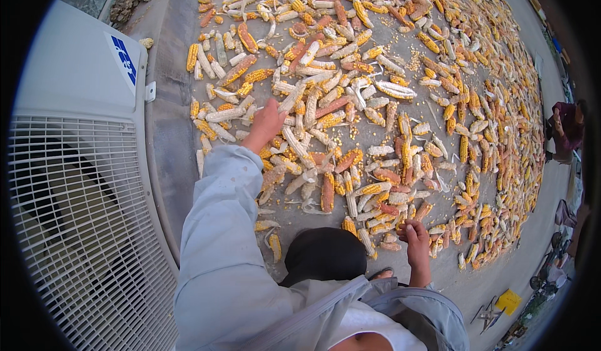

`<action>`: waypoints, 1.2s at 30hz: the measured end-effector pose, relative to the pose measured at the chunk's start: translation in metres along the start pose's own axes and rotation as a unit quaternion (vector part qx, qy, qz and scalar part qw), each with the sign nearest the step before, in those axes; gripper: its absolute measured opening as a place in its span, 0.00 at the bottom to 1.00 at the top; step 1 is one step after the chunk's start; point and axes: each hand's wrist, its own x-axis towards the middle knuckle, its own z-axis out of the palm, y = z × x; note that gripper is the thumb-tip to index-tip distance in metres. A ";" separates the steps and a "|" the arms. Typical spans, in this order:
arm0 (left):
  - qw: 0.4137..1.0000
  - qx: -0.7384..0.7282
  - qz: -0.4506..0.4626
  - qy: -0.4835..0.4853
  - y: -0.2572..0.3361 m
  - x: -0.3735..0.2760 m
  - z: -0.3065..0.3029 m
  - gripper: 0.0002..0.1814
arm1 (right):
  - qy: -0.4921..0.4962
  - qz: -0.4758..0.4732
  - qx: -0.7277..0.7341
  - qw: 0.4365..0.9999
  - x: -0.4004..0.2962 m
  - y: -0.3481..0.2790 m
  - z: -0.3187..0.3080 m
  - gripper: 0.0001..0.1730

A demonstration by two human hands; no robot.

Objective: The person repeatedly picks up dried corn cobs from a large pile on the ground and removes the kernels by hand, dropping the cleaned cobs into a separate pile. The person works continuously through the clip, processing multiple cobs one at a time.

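Ears of corn [249, 36] lie scattered over the concrete floor before me, some full of yellow kernels and others mostly bare. My left hand [266, 122] reaches forward, its fingers around the near end of a pale corn cob [293, 96]. Close to my body, my right hand [416, 239] hovers at the near edge of the corn with curled fingers. Its palm side is partly hidden, so whether anything is in it does not show. Below my left forearm lies a yellow ear of corn [275, 247] with some husk.
On the left stands an air conditioner's outdoor unit [84, 60] with a wire grille. A thick spread of corn [509, 153] covers the right side. Another person [563, 128] is at the far right. A yellow object [508, 301] lies at lower right. My dark-clothed knee [325, 253] juts forward.
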 end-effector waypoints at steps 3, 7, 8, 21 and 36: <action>0.851 -0.501 -0.139 -0.078 0.053 -0.057 0.005 0.17 | -0.101 -0.071 -0.002 0.992 0.029 -0.052 0.064 0.20; 0.843 -0.534 -0.012 -0.053 0.124 -0.138 0.007 0.22 | -0.165 -0.277 -0.058 0.945 0.042 -0.127 0.144 0.42; 0.888 -0.457 0.053 -0.014 0.138 -0.148 0.004 0.23 | -0.183 -0.318 -0.058 0.928 0.041 -0.141 0.157 0.46; 0.451 -0.806 -0.075 -0.376 0.212 -0.202 -0.027 0.12 | -0.093 -0.423 -0.200 0.879 0.029 -0.185 0.138 0.14; 0.330 -0.847 -0.012 -0.416 0.197 -0.185 -0.017 0.24 | -0.306 -0.169 0.233 0.908 0.027 -0.167 0.146 0.23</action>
